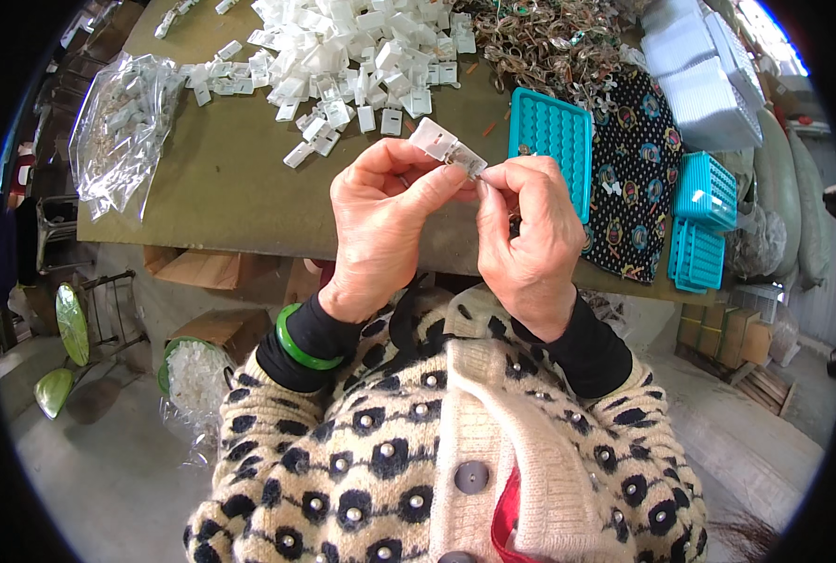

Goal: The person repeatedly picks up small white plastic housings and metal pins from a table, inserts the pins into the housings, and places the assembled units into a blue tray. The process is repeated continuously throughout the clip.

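Now, from the head view, both hands are up over the near edge of the olive-green table point(230, 202), just about in the middle. The left hand point(380, 220) has a white hinged plastic case point(434, 139) pinched between thumb and fingers, its halves opened out, tilted and clear of the tabletop. Over on its right end comes the right hand point(533, 244), thumb and fingertips drawn close together at the case's edge; whether a small part sits between them, I can't tell.

Far side, middle: a big pile of white plastic cases point(357, 61), loose ones spilling toward the hands. Right of that, a tangled heap of small clear and brownish parts point(540, 47). Just beyond the right hand lies a teal ridged tray point(549, 131), next to a black patterned cloth point(629, 174). Farther right, it's stacked white trays point(704, 98) at the far end and stacked teal trays point(704, 192) nearer. And left, a crumpled clear plastic bag point(122, 131) at the table's edge.
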The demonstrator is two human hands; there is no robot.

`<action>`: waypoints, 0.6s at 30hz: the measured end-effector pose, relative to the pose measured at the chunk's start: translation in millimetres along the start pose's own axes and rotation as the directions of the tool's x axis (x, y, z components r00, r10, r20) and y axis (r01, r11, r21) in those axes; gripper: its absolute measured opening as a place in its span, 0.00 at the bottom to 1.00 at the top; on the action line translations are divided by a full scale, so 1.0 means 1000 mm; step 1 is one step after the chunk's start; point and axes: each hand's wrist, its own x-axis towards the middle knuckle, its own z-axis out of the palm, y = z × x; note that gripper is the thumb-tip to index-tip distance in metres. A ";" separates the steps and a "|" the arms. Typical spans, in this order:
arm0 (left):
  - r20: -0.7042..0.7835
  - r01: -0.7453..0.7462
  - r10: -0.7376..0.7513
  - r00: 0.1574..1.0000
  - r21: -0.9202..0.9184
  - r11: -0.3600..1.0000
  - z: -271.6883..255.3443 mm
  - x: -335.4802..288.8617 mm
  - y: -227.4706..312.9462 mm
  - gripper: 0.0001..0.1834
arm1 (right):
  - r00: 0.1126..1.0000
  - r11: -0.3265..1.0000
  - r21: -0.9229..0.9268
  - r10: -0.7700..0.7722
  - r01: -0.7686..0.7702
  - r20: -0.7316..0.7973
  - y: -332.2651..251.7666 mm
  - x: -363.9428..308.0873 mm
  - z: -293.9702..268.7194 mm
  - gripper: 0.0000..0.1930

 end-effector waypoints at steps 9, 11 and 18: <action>0.087 -0.387 0.425 0.901 0.603 0.697 0.003 -0.001 0.001 0.09 | 0.983 0.981 -0.098 -0.173 0.166 -0.067 0.014 0.001 0.012 0.13; -0.065 0.013 -0.008 0.998 0.071 0.997 0.001 0.002 0.006 0.08 | 0.989 0.990 -0.051 -0.133 0.130 -0.064 0.013 0.000 0.012 0.12; 0.047 0.377 -0.376 0.926 -0.210 0.902 -0.003 0.006 0.019 0.06 | 0.984 0.958 0.225 0.167 -0.176 0.057 0.008 0.000 0.007 0.07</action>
